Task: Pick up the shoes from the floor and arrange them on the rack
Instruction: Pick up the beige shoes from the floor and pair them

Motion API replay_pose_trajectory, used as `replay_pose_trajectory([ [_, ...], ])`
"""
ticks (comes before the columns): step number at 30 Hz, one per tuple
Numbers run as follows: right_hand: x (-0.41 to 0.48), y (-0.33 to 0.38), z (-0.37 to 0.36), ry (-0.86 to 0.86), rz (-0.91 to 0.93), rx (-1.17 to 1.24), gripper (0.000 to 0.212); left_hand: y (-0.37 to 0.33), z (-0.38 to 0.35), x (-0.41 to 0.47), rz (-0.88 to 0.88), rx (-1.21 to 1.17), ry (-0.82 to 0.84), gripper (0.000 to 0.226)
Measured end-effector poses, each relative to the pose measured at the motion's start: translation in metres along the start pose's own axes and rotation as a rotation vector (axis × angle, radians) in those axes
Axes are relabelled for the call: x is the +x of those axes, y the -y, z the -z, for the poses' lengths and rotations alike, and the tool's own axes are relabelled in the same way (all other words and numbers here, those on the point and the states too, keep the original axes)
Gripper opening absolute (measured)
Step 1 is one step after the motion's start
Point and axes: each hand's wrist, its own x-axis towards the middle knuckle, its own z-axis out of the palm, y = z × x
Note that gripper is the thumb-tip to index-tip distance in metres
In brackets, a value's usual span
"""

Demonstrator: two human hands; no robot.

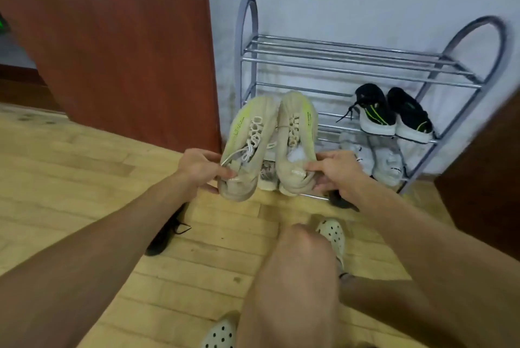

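Observation:
I hold a pair of beige sneakers with yellow-green stripes in the air in front of the metal shoe rack (337, 50). My left hand (198, 169) grips the heel of the left beige sneaker (247, 145). My right hand (336, 171) grips the heel of the right beige sneaker (295, 133). Both toes point up toward the rack's left half. On the middle shelf at the right sits a pair of black sneakers (394, 112). Below them stands a pair of grey sneakers (374, 157). A black shoe (166, 235) lies on the floor under my left forearm.
A red-brown door (118, 46) stands left of the rack, and dark furniture (489, 178) closes in at the right. My knee (298, 271) and white perforated clogs (333, 235) are below on the wooden floor (56, 156). Another pale shoe shows behind the held pair.

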Motion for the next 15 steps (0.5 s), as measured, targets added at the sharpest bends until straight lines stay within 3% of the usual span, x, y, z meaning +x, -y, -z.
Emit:
replay_pose_trajectory([
  [6, 0.061, 0.026, 0.045, -0.061, 0.035, 0.078, 0.044, -0.053, -0.051, 0.066, -0.036, -0.022, 0.035, 0.059],
  [11, 0.133, 0.051, 0.061, -0.082, 0.046, 0.159, 0.031, -0.098, -0.074, 0.135, -0.093, -0.019, -0.01, 0.044],
  [15, 0.188, 0.055, 0.06, -0.115, 0.034, 0.18, 0.037, -0.118, -0.096, 0.179, -0.096, -0.052, 0.002, 0.036],
])
